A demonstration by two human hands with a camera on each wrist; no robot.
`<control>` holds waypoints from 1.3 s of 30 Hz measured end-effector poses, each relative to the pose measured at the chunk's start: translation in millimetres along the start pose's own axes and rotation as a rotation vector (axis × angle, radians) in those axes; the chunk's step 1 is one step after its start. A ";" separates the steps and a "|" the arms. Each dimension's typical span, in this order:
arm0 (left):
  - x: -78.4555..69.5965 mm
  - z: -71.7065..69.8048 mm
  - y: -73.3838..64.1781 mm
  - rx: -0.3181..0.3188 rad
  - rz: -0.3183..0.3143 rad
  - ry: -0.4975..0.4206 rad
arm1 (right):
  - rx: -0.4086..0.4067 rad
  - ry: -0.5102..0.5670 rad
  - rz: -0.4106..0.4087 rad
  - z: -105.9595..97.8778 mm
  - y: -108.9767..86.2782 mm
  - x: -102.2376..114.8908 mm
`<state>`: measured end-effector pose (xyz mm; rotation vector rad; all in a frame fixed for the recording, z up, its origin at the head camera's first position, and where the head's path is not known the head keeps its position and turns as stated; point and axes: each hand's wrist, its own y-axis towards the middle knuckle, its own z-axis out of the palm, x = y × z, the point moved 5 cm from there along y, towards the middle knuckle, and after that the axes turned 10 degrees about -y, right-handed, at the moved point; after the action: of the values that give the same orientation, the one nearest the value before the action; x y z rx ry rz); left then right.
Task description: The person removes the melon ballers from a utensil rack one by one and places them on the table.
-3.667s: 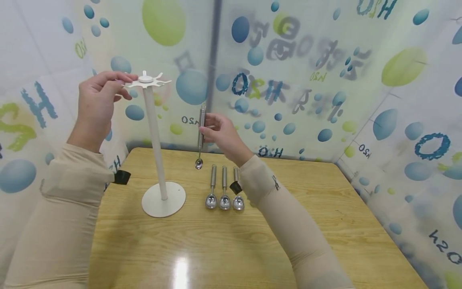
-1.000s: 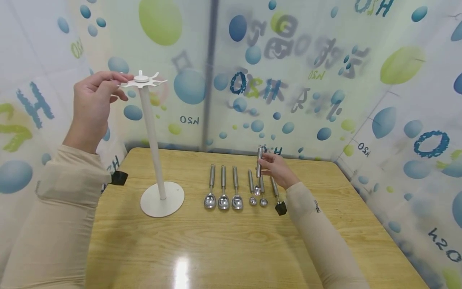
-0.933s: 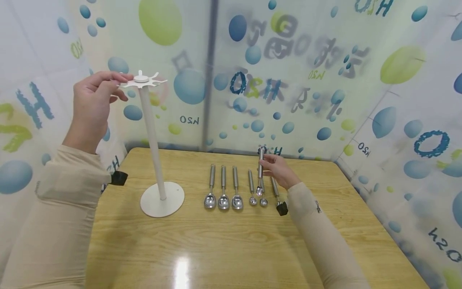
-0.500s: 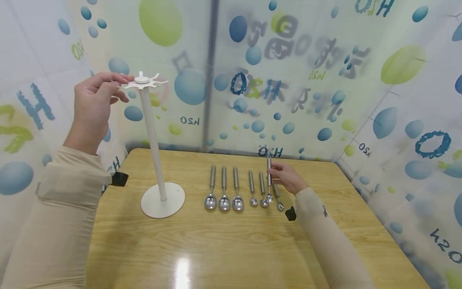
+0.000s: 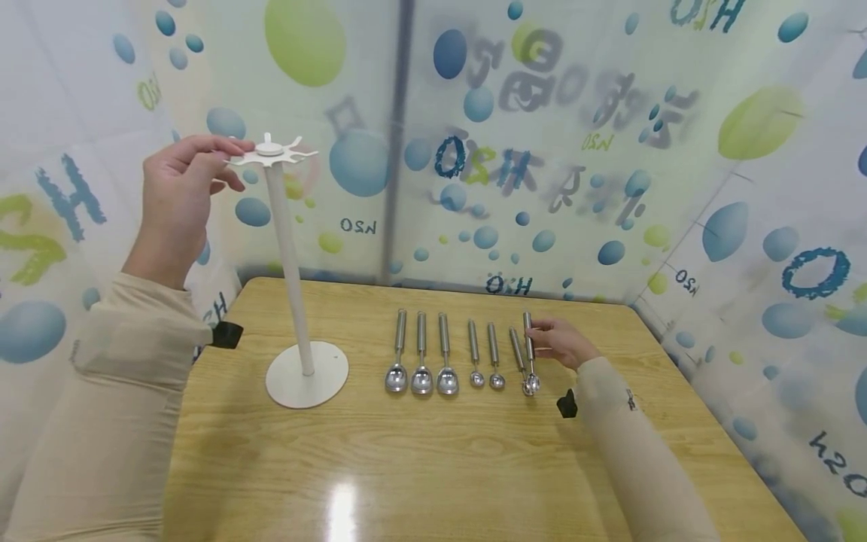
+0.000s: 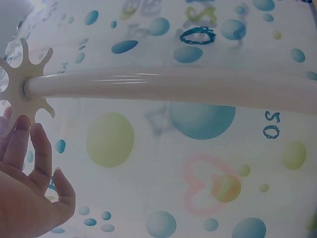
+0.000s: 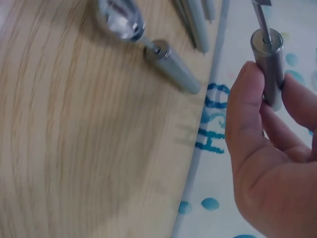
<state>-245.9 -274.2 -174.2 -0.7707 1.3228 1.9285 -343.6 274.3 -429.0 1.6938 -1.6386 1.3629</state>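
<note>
My left hand (image 5: 177, 196) pinches one arm of the hooked top of a white stand (image 5: 290, 263), which rises from a round base. The left wrist view shows the fingers at the hooked disc (image 6: 22, 91) and the pole running off to the right. Over the right part of the table my right hand (image 5: 561, 342) holds a small metal scoop (image 5: 529, 339) upright by its handle, bowl down. In the head view its bowl overlaps that of another small scoop (image 5: 517, 348); I cannot tell whether they touch. The right wrist view shows the handle (image 7: 271, 74) between thumb and fingers.
Three larger metal scoops (image 5: 421, 354) lie side by side on the wooden table (image 5: 406, 467), handles toward the back. Two small scoops (image 5: 495, 357) lie to their right. A patterned curtain (image 5: 576, 150) hangs behind the table's back edge.
Carrying the small scoop, my right hand has moved from near the stand to the right and down, past the lying scoops. My left hand stays at the stand's top.
</note>
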 end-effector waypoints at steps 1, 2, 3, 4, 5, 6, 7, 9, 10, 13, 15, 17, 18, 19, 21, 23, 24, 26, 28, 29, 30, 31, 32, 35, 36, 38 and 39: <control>0.1 0.2 0.2 0.000 0.000 0.003 | 0.008 -0.003 0.007 -1.7 0.6 -3.3; 0.1 0.7 0.6 0.001 -0.001 0.001 | 0.013 -0.002 0.016 -3.3 1.2 -6.6; -0.1 1.1 0.9 0.001 -0.001 0.000 | 0.012 0.001 0.027 -5.0 2.2 -9.9; -0.3 1.5 1.3 0.001 0.000 -0.001 | 0.014 0.004 0.036 -6.5 2.9 -12.9; -0.6 2.3 1.7 0.001 0.001 -0.003 | 0.014 0.000 0.045 -8.1 3.4 -15.7; -1.0 3.1 2.1 0.002 0.001 -0.007 | 0.016 -0.008 0.053 -9.4 4.1 -18.2; -1.2 3.9 2.5 0.003 0.000 -0.007 | 0.012 -0.015 0.066 -10.6 4.8 -20.6; -1.9 5.3 3.0 0.005 -0.001 -0.007 | 0.005 -0.025 0.092 -12.6 6.2 -24.7; -2.2 5.6 3.0 0.004 -0.003 -0.002 | 0.008 -0.038 0.099 -13.3 6.7 -26.2; -2.7 4.4 2.0 -0.001 -0.018 -0.001 | 0.005 -0.056 0.123 -13.8 9.8 -30.1; -2.7 2.7 1.1 -0.009 -0.028 -0.005 | 0.004 -0.071 0.131 -13.4 12.0 -31.6; -2.6 1.1 0.4 -0.016 -0.038 -0.010 | -0.003 -0.083 0.143 -12.4 14.0 -32.6; -2.5 0.6 0.3 -0.019 -0.041 -0.008 | -0.004 -0.100 0.145 -11.7 14.7 -32.8; -2.4 0.3 0.3 -0.020 -0.041 -0.009 | -0.009 -0.111 0.150 -11.1 15.7 -33.1; -2.1 -0.1 0.3 -0.021 -0.043 -0.003 | -0.024 -0.156 0.156 -10.0 17.4 -33.4; -1.8 -0.1 0.2 -0.023 -0.044 -0.002 | -0.035 -0.202 0.157 -8.4 19.2 -33.4; -1.5 -0.1 0.1 -0.023 -0.042 -0.005 | -0.040 -0.230 0.154 -7.7 19.9 -33.1; -1.2 0.2 -0.2 -0.024 -0.039 -0.009 | -0.067 -0.280 0.159 -6.9 21.9 -32.8; -0.8 0.6 -0.4 -0.025 -0.035 -0.013 | -0.095 -0.329 0.158 -7.2 23.7 -32.4; -0.8 0.7 -0.5 -0.027 -0.033 -0.012 | -0.110 -0.366 0.156 -7.7 24.5 -32.2; -0.7 0.8 -0.6 -0.029 -0.031 -0.014 | -0.128 -0.408 0.150 -8.8 24.9 -31.7; -0.7 0.8 -0.7 -0.032 -0.031 -0.016 | -0.149 -0.450 0.150 -9.8 25.2 -31.2; -0.7 0.9 -0.8 -0.033 -0.031 -0.016 | -0.166 -0.486 0.149 -10.8 25.3 -31.0; -0.9 1.1 -1.6 -0.037 -0.029 -0.016 | -0.191 -0.551 0.138 -13.7 24.5 -31.9; -0.8 1.1 -1.7 -0.037 -0.029 -0.020 | -0.193 -0.545 0.139 -14.9 23.9 -33.2; -0.7 1.0 -1.9 -0.036 -0.029 -0.022 | -0.179 -0.498 0.138 -16.7 22.5 -36.9; -0.6 0.8 -1.9 -0.037 -0.029 -0.024 | -0.170 -0.462 0.139 -17.7 21.8 -39.4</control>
<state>-244.1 -273.0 -174.5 -0.7792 1.2579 1.9382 -363.1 304.4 -461.5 1.9170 -2.0885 0.8931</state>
